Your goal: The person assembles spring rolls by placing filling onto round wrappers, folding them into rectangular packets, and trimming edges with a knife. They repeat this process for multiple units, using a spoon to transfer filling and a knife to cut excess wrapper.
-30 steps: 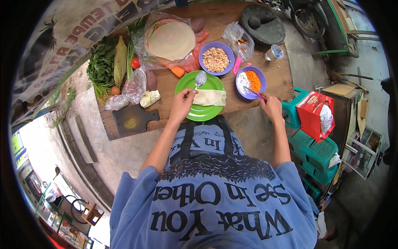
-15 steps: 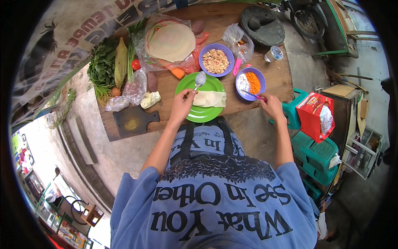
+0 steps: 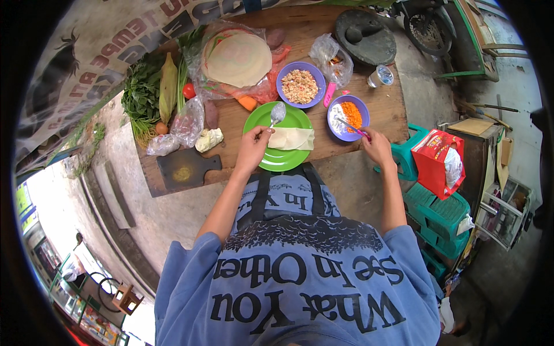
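My left hand [image 3: 253, 151] pinches the handle of a metal spoon [image 3: 278, 112] whose bowl hangs over the far side of the green plate [image 3: 254, 122]. On that plate lies a pale folded wrapper [image 3: 292, 138], just right of my left fingers. At the table's right front, my right hand [image 3: 378, 147] is closed round the pink handle of a small knife [image 3: 353, 127]. Its blade reaches into the purple bowl [image 3: 363, 105], which holds a white mass [image 3: 337, 117] and orange bits [image 3: 350, 111]. Another purple bowl [image 3: 279, 81] farther off contains a pale chopped mixture with reddish bits.
Round wrappers [image 3: 238, 57] in plastic lie at the back, with leafy greens [image 3: 142, 86] and corn [image 3: 168, 86] leftward. A dark cutting board [image 3: 182, 168] sits front left. Stone mortar [image 3: 369, 40] and plastic cup [image 3: 381, 76] stand back right. Green stools [image 3: 435, 210] are beside the table.
The knife blade has swung to point farther away inside the bowl, and its tip is higher among the contents. My left hand and the spoon have barely moved.
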Demonstrator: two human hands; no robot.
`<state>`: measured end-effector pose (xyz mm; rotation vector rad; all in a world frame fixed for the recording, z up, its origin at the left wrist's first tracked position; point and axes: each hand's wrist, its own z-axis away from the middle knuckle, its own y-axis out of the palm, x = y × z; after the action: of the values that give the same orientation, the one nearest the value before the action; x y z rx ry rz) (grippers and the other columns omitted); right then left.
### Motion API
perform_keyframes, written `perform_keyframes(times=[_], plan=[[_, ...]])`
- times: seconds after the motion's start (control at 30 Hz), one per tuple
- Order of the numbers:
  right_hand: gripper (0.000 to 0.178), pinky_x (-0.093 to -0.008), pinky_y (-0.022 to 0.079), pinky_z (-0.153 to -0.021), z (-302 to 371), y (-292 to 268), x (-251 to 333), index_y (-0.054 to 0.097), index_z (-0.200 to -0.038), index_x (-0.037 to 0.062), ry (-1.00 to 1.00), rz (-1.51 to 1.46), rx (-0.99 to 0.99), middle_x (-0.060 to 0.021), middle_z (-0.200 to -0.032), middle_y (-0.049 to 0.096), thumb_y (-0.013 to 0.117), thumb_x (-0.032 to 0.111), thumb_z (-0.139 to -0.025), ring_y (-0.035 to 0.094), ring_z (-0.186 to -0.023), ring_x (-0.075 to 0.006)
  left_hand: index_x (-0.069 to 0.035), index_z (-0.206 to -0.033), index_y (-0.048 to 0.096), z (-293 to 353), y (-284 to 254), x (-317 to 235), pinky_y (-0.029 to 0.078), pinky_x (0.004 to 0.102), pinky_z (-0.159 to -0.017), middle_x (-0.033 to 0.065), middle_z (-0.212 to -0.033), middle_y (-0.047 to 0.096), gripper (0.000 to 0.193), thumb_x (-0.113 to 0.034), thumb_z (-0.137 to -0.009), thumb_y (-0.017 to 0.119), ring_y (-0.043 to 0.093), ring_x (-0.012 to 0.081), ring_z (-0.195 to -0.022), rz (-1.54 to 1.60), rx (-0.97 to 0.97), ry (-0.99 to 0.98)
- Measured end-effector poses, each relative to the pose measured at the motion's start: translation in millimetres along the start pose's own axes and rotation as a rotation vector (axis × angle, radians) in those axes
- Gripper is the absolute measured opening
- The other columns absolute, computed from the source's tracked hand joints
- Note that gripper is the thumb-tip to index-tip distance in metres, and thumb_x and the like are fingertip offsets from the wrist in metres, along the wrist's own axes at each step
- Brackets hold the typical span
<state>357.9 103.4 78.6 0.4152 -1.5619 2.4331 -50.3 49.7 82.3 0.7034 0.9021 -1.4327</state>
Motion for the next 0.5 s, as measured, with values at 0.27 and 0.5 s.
perform_keyframes(times=[0.27, 0.5], plan=[[0.034, -0.0509, 0.058, -0.088, -3.4, 1.7, 2.3, 0.078, -0.123, 0.0138, 0.004, -0.046, 0.043, -0.0202, -0.102, 0.078, 0.065, 0.024, -0.094, 0.074, -0.097, -0.0403, 0.003, -0.105, 0.076, -3.2, -6.7, 15.7, 0.037, 0.0265, -0.061, -0.0051, -0.075, 0.055, 0.025, -0.02, -0.106, 0.066, 0.045, 0.0053, -0.069, -0.047, -0.017, -0.008], [0.035, -0.0507, 0.058, -0.088, 0.8, 3.3, -0.4, 0.078, -0.124, 0.0136, 0.039, -0.083, 0.062, -0.0207, -0.102, 0.078, 0.065, 0.024, -0.093, 0.075, -0.097, -0.0403, 0.005, -0.103, 0.075, 2.7, -23.7, 25.8, 0.048, 0.0297, -0.071, 0.0055, -0.081, 0.07, 0.028, -0.021, -0.104, 0.066, 0.061, 0.0111, -0.076, -0.227, -0.022, -0.024]])
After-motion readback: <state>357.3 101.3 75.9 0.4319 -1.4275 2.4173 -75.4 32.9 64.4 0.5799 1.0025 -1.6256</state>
